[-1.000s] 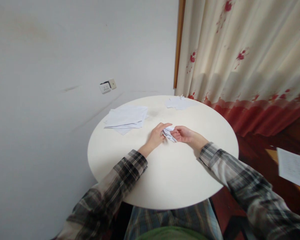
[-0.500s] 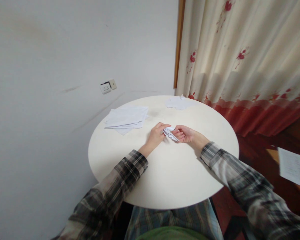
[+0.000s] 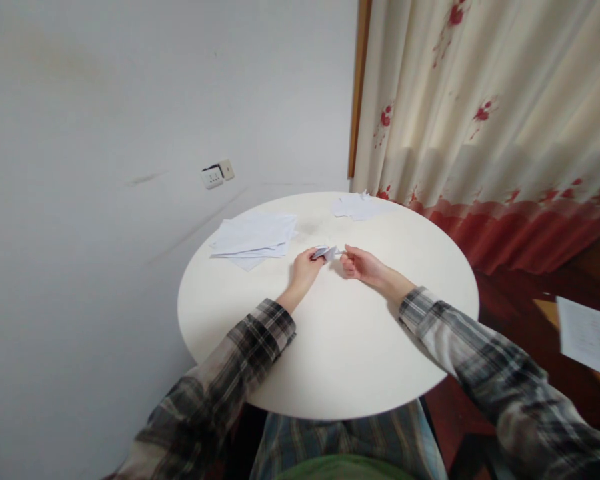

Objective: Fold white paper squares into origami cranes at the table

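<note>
A small folded piece of white paper (image 3: 327, 253) is held between both hands just above the round cream table (image 3: 340, 347), near its middle. My left hand (image 3: 306, 268) is closed round the paper's left end. My right hand (image 3: 359, 262) pinches its right tip with thumb and forefinger. Both arms wear plaid sleeves and reach in from the near edge.
A loose stack of white sheets (image 3: 253, 238) lies at the table's back left. A smaller pile of white paper pieces (image 3: 356, 205) sits at the far edge. A flowered curtain (image 3: 485, 107) hangs behind on the right; a printed sheet (image 3: 587, 337) lies at far right.
Both hands have lifted slightly and moved toward the far side with the folded paper. The right hand has changed from cupping the paper to pinching its tip.
</note>
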`<move>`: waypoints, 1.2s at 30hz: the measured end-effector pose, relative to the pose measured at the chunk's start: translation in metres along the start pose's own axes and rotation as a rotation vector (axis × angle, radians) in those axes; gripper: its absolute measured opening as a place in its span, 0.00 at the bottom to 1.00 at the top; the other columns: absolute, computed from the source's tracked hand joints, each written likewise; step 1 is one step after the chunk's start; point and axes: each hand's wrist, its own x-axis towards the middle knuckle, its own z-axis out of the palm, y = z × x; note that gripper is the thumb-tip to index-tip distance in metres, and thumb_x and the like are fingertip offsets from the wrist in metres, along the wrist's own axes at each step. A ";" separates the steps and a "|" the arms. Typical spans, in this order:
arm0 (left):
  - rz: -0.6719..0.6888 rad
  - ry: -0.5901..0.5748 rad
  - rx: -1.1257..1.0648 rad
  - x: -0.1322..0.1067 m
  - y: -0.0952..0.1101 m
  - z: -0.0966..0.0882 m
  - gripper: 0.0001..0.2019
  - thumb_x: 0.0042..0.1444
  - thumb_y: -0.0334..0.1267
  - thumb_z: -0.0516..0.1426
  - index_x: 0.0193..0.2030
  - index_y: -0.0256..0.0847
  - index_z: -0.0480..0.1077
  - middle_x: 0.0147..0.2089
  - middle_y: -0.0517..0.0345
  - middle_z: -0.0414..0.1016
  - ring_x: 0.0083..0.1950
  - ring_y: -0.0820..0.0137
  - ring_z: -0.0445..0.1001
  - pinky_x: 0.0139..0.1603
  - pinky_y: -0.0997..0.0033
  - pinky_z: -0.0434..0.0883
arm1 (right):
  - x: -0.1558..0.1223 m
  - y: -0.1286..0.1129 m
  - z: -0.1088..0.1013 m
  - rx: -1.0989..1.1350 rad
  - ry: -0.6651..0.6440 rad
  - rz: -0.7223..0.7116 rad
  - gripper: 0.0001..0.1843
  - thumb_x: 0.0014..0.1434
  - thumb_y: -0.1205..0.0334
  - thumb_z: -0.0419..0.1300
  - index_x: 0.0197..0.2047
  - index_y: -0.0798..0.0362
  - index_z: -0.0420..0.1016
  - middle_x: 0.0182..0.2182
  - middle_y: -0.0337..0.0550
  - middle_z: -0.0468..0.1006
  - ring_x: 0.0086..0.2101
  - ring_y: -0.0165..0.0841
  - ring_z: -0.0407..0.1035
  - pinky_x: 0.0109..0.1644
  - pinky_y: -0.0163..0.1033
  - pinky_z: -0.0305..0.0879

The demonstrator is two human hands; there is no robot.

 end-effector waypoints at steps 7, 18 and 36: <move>-0.056 0.088 0.072 -0.003 0.008 -0.006 0.10 0.44 0.29 0.53 0.33 0.36 0.74 0.32 0.57 0.76 0.34 0.71 0.71 0.35 0.73 0.67 | -0.010 0.002 0.011 0.018 -0.070 -0.193 0.10 0.58 0.68 0.51 0.42 0.58 0.70 0.25 0.39 0.73 0.27 0.23 0.68 0.34 0.27 0.65; -0.142 0.125 0.178 -0.007 0.021 -0.011 0.12 0.46 0.28 0.55 0.37 0.39 0.75 0.38 0.56 0.78 0.38 0.67 0.74 0.41 0.71 0.67 | -0.021 -0.002 0.024 -0.090 -0.175 -0.192 0.30 0.55 0.68 0.56 0.60 0.50 0.54 0.40 0.44 0.76 0.38 0.30 0.71 0.45 0.38 0.67; -0.162 0.102 0.194 -0.008 0.021 -0.011 0.11 0.47 0.28 0.55 0.37 0.36 0.75 0.37 0.53 0.78 0.37 0.67 0.74 0.37 0.73 0.67 | -0.027 -0.005 0.032 -0.169 -0.242 -0.145 0.37 0.54 0.64 0.59 0.63 0.45 0.47 0.52 0.47 0.70 0.46 0.35 0.69 0.57 0.50 0.56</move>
